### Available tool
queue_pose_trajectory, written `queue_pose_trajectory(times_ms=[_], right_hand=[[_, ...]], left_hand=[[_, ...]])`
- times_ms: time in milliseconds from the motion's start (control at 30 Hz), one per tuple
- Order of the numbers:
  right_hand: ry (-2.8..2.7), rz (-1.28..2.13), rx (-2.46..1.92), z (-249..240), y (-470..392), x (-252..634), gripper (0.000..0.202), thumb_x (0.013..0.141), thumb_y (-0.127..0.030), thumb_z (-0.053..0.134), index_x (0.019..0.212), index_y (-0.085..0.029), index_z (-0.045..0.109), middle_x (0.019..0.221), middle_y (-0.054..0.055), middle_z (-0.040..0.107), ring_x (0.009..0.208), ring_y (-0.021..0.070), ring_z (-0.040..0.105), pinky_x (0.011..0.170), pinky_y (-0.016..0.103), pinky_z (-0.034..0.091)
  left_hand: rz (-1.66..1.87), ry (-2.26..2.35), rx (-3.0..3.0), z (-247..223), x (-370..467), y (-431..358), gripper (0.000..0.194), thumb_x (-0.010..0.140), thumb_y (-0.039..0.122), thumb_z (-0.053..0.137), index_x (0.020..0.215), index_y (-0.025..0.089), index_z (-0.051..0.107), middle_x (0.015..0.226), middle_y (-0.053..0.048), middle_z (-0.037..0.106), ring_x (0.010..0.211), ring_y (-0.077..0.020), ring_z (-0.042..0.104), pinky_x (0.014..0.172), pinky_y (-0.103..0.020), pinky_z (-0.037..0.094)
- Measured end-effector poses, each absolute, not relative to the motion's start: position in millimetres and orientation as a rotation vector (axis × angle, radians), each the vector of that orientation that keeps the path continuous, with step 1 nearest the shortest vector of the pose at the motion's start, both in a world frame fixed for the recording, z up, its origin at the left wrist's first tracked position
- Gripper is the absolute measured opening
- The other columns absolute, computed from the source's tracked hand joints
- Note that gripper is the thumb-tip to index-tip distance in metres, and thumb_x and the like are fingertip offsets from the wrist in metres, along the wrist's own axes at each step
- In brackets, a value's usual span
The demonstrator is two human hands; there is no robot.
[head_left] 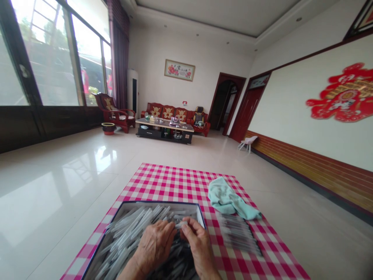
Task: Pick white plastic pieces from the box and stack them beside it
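Both my hands are over a shallow box (201,216) full of long, thin, translucent plastic tubes (140,223); darker pieces lie in its right part. My left hand (155,245) is closed, its fingers curled and meeting the right hand's fingertips. Between thumb and forefinger my right hand (199,247) pinches a small whitish translucent piece (180,224), perhaps the end of a tube. The left fingers reach that same piece, but what they grip is mostly hidden. Right of the box lies a row of slim, pen-like sticks (240,235) with dark ends, side by side and slightly blurred.
A pink-and-white checked cloth (175,179) covers the table. A crumpled mint-green towel (229,198) lies beyond the row of sticks. Farther off across the tiled floor stand a low coffee table (164,130), a wooden sofa, an armchair (113,111) and a small stool (247,143).
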State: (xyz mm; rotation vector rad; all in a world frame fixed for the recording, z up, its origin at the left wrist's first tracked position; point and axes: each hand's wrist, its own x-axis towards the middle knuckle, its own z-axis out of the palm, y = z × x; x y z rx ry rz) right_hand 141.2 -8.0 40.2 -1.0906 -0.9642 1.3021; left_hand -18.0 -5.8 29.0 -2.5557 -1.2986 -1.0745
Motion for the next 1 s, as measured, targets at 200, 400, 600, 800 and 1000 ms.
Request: queue_pose_trajectory(times_ms=[200, 400, 600, 800, 1000], right_hand=[[-0.887, 1.331, -1.104, 41.6, -8.2, 139.7, 0.040, 0.059, -0.045, 0.084, 0.086, -0.017, 0.074, 0.078, 0.002, 0.071, 0.069, 0.0171, 0.061, 0.068, 0.028, 0.052], [-0.775, 1.385, -1.073, 43.7, -8.7, 138.9, 0.042, 0.054, -0.043, 0.087, 0.085, -0.017, 0.074, 0.076, 0.001, 0.070, 0.067, 0.0164, 0.062, 0.067, 0.028, 0.053], [-0.865, 1.343, -1.110, 48.0, -8.7, 138.2, 0.040, 0.055, -0.044, 0.085, 0.081, -0.017, 0.073, 0.077, 0.002, 0.069, 0.067, 0.0163, 0.060, 0.066, 0.027, 0.052], [-1.109, 1.270, -1.106, 45.2, -10.2, 141.0, 0.039, 0.072, -0.055, 0.071, 0.084, -0.018, 0.070, 0.077, 0.003, 0.067, 0.073, 0.0198, 0.061, 0.068, 0.029, 0.051], [-1.349, 1.046, -1.212, 43.9, -13.5, 145.1, 0.040, 0.082, -0.057, 0.060, 0.085, -0.020, 0.072, 0.067, 0.002, 0.065, 0.065, 0.0188, 0.057, 0.059, 0.025, 0.044]], left_hand=[[-1.054, -1.271, -2.521, 28.9, -16.1, -7.7, 0.026, 0.099, 0.022, 0.034, 0.080, 0.022, 0.051, 0.067, 0.000, 0.057, 0.059, -0.0171, 0.056, 0.053, -0.029, 0.035], [-1.019, -1.221, -2.418, 29.0, -11.2, -9.2, 0.026, 0.098, 0.018, 0.033, 0.079, 0.022, 0.050, 0.065, 0.000, 0.056, 0.057, -0.0179, 0.055, 0.051, -0.030, 0.034], [-0.998, -1.188, -2.360, 27.6, -10.1, -8.1, 0.027, 0.098, 0.017, 0.030, 0.082, 0.021, 0.052, 0.066, -0.001, 0.057, 0.056, -0.0185, 0.055, 0.053, -0.031, 0.036], [-1.024, -1.192, -2.450, 31.6, -10.7, -9.3, 0.029, 0.098, 0.019, 0.031, 0.077, 0.022, 0.051, 0.066, -0.001, 0.057, 0.058, -0.0172, 0.056, 0.054, -0.029, 0.037], [-1.046, -1.219, -2.494, 34.7, -10.6, -12.6, 0.026, 0.098, 0.022, 0.034, 0.079, 0.021, 0.052, 0.069, -0.002, 0.057, 0.062, -0.0165, 0.057, 0.057, -0.028, 0.039]])
